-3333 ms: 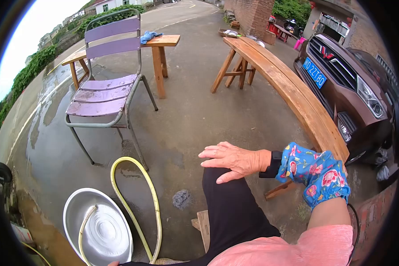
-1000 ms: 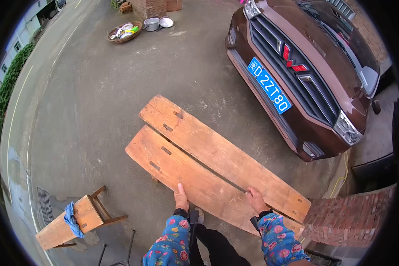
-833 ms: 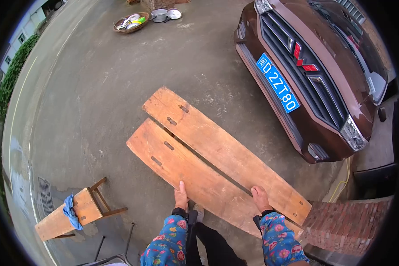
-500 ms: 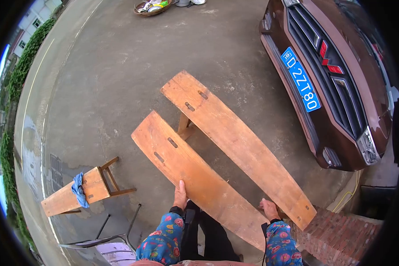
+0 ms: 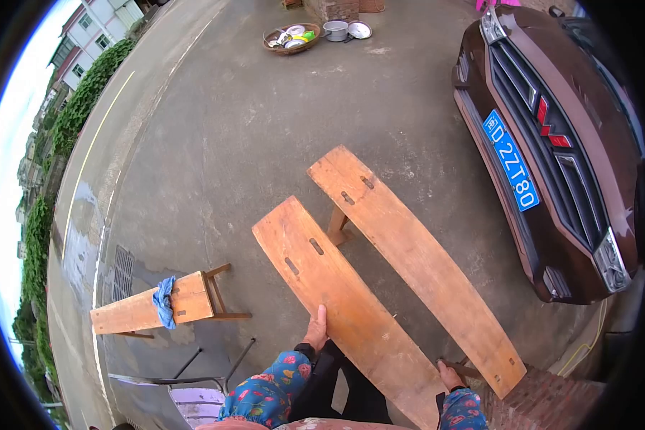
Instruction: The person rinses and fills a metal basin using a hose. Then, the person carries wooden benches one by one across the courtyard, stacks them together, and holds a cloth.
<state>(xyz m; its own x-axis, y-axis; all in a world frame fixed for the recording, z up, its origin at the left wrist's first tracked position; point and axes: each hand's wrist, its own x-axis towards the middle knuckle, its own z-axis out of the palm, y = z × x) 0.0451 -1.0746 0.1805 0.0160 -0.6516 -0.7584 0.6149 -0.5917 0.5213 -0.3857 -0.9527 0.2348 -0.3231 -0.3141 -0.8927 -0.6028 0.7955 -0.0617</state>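
A long wooden bench (image 5: 351,308) with two slots near its far end lies in front of my body, slanting from upper left to lower right. My left hand (image 5: 316,330) grips its left edge, thumb on top and fingers hidden underneath. At the opposite edge, close to the near end, my right hand (image 5: 450,375) is closed on the bench; its fingertips are partly hidden. A second wooden bench (image 5: 419,265) stands alongside to the right, a narrow gap between the two. One of its legs shows below the far end.
A parked brown car (image 5: 551,158) is on the right. To the left stand another bench (image 5: 193,295) with a blue cloth (image 5: 165,302) over it and a lilac chair (image 5: 197,403). A basket of dishes (image 5: 291,39) and a metal pot (image 5: 335,30) sit far ahead. Brickwork (image 5: 551,403) is at lower right.
My view has tilted up, showing more of the far ground and shifting things right and down. My right hand has come to the bench's edge; my left keeps its grip.
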